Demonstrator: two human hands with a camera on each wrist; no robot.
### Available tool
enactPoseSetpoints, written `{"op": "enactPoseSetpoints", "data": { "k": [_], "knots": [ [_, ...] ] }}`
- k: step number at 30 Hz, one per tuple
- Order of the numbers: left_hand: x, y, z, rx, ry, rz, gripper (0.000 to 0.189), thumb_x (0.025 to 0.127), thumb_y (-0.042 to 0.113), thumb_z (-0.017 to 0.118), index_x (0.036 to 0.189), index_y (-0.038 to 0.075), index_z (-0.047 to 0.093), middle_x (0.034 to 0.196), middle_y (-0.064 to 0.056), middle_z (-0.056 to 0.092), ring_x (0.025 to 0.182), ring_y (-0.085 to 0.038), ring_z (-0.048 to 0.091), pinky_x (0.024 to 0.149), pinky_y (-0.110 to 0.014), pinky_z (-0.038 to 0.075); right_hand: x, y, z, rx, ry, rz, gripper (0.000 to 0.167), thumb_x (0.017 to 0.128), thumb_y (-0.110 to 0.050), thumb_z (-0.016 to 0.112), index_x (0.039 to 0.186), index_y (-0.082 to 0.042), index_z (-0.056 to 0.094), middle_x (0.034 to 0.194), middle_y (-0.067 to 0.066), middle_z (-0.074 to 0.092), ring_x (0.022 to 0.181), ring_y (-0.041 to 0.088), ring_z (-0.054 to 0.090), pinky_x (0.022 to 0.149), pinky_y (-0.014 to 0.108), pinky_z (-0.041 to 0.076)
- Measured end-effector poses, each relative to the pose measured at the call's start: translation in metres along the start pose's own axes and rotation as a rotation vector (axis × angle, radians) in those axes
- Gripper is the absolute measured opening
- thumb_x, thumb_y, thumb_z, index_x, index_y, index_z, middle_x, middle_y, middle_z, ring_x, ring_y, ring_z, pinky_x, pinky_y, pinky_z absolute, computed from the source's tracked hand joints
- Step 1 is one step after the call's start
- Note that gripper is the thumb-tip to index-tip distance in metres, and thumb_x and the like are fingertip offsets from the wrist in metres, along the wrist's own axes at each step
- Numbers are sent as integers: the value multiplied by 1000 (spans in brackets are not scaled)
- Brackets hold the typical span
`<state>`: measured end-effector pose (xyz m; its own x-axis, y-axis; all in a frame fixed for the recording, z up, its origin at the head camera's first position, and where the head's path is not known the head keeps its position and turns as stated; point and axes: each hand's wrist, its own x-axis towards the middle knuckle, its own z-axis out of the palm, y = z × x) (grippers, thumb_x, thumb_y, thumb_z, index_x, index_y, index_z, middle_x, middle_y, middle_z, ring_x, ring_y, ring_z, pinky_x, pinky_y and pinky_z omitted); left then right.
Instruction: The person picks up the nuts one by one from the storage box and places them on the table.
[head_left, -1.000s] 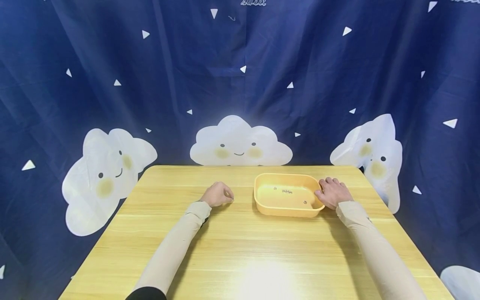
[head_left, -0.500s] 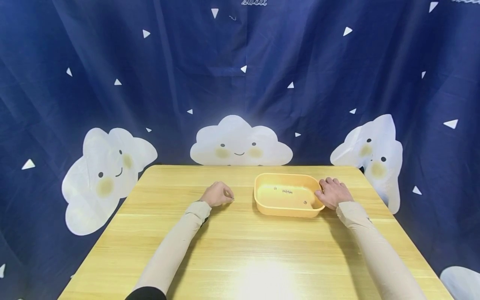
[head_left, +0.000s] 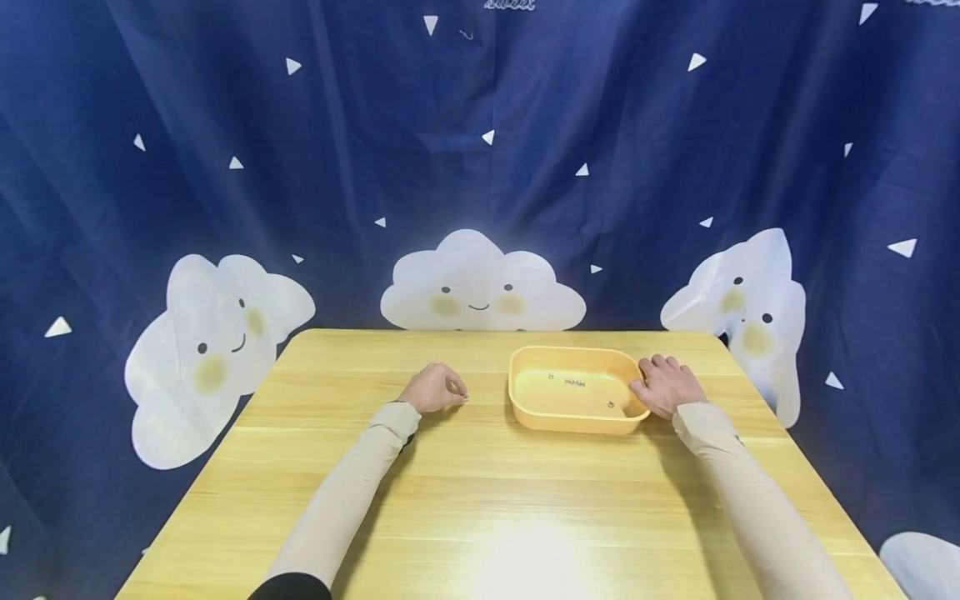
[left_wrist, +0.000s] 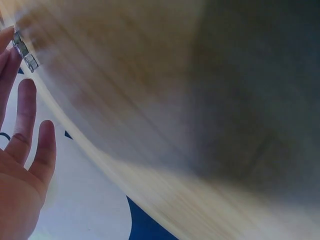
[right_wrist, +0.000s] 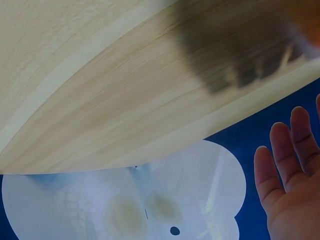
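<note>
My left hand (head_left: 435, 389) is low over the table, left of the yellow tray (head_left: 573, 423). Its thumb and forefinger pinch a short row of small shiny silver pieces (left_wrist: 23, 49); the other fingers stand away, loosely extended, in the left wrist view. At the tray's right end, my right hand (head_left: 669, 387) grips the rim, thumb over the inside and fingers beyond it. Several more silver pieces (head_left: 574, 383) lie on the tray floor, some in a row and others apart. The right wrist view shows extended fingers (right_wrist: 285, 150) but not the tray.
A pale wooden table (head_left: 480, 500) carries the tray, with its far edge close to a dark blue curtain (head_left: 480, 167) printed with clouds. Bright glare lies on the table's near part.
A silver piece now shows at my left fingertips, where it was barely visible one second ago. Both hands and the tray have hardly moved.
</note>
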<state>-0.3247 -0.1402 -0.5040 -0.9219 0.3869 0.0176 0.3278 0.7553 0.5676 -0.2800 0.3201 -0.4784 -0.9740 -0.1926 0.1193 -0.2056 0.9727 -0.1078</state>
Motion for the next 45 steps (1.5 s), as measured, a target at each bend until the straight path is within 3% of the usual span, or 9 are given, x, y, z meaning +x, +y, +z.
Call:
{"op": "enactPoseSetpoints", "data": {
  "k": [6, 14, 24, 30, 34, 45],
  "knots": [
    [-1, -3, -9, -89, 36, -27, 17, 86, 22, 80, 101, 16, 82, 102, -4, 77, 90, -19, 68, 84, -42, 57, 1, 2, 1, -2, -6, -7, 47, 98, -34, 46, 126, 2, 60, 128, 27, 61, 117, 50, 56, 92, 66, 46],
    [0, 1, -24, -138, 105, 8, 25, 92, 23, 74, 113, 10, 79, 116, -7, 76, 104, -25, 67, 88, -45, 56, 2, 2, 0, 4, -15, -8, 47, 99, -34, 45, 127, 2, 59, 131, 28, 60, 119, 51, 55, 93, 67, 46],
    [7, 22, -30, -171, 124, 95, 30, 94, 21, 75, 120, 8, 75, 114, -4, 78, 100, -20, 69, 97, -46, 53, 1, 2, 0, 9, -19, -1, 49, 98, -34, 44, 129, 1, 59, 131, 27, 60, 118, 50, 55, 93, 65, 46],
    [13, 39, -30, -127, 105, 171, 25, 94, 21, 75, 117, 11, 77, 111, -4, 78, 97, -18, 69, 97, -45, 54, 2, 2, -1, 21, -20, 4, 48, 98, -33, 45, 128, 1, 59, 130, 26, 60, 116, 49, 55, 92, 64, 46],
    [17, 51, -28, -80, 88, 181, 24, 94, 23, 74, 116, 14, 77, 111, -2, 78, 98, -17, 69, 96, -42, 54, 2, 3, -1, 22, -26, 8, 46, 98, -33, 45, 127, 0, 59, 129, 25, 61, 115, 47, 55, 91, 63, 45],
    [26, 78, -23, 1, 64, 235, 28, 93, 25, 75, 116, 9, 77, 111, -3, 79, 96, -18, 69, 87, -35, 56, 3, 3, 0, 17, -25, 7, 47, 98, -32, 46, 128, 1, 59, 130, 26, 60, 117, 48, 55, 92, 64, 45]
  ]
}}
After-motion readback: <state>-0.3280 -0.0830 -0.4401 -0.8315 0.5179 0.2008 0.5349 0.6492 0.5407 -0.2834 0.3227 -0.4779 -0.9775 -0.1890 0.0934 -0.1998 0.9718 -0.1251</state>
